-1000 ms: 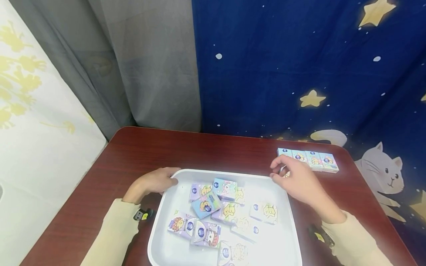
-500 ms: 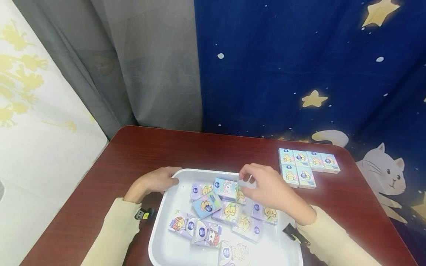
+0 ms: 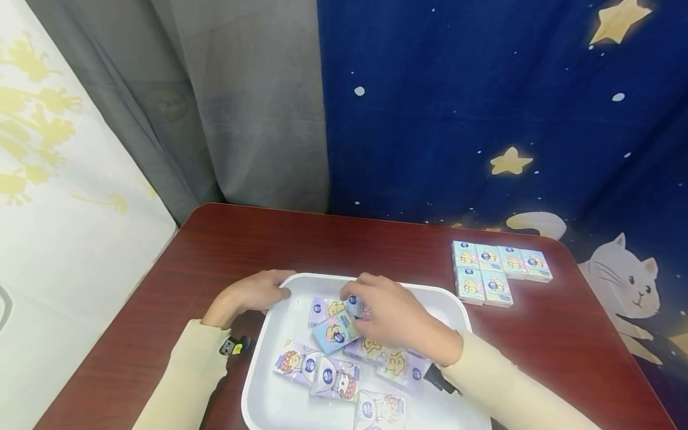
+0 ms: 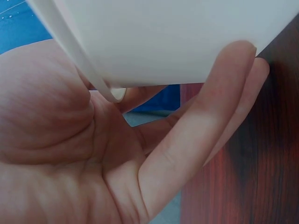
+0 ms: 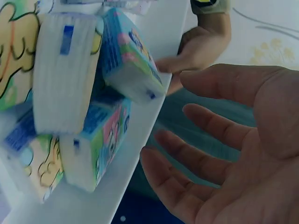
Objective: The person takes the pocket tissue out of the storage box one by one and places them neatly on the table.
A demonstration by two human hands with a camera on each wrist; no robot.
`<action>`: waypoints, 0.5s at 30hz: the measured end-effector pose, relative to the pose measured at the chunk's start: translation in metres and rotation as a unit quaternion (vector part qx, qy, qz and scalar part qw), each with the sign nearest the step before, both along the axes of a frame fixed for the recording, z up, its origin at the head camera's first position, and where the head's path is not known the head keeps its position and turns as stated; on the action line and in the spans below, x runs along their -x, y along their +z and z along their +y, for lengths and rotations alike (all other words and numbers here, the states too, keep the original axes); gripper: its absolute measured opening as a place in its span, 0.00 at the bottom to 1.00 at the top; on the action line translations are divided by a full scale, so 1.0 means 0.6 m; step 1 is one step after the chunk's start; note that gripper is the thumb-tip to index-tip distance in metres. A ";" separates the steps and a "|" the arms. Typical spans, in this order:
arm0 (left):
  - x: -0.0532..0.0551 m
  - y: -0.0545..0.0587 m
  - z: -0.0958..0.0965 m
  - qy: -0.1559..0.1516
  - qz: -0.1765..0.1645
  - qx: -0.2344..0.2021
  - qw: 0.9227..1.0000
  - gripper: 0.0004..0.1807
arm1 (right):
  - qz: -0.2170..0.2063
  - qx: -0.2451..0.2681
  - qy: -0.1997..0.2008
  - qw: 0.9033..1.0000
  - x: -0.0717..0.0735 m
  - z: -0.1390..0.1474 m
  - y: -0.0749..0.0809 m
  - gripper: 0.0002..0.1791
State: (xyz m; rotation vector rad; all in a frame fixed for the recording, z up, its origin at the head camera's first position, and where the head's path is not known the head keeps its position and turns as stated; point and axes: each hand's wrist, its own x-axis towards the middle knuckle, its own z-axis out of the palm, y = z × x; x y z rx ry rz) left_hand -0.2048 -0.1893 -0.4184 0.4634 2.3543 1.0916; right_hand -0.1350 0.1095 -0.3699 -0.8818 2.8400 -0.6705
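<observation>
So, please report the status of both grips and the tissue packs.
Left grip holding white tray. Right grip empty, over blue tissue pack. Possible hindrance: neighbouring packs lie close.

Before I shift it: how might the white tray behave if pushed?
The white tray is probably stiff: its rim shows no bend where the left hand grips. Broad-bottomed, it seems unlikely to tip. Loose tissue packs inside may slide.

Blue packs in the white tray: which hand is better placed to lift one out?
Probably the right hand: it is over the white tray, close to the blue packs, and in the right wrist view it holds nothing. The left hand grips the tray.
</observation>
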 end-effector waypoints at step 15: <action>0.001 -0.002 -0.001 -0.004 0.003 -0.006 1.000 0.20 | 0.012 -0.073 0.046 0.996 -0.001 -0.058 -0.034 0.26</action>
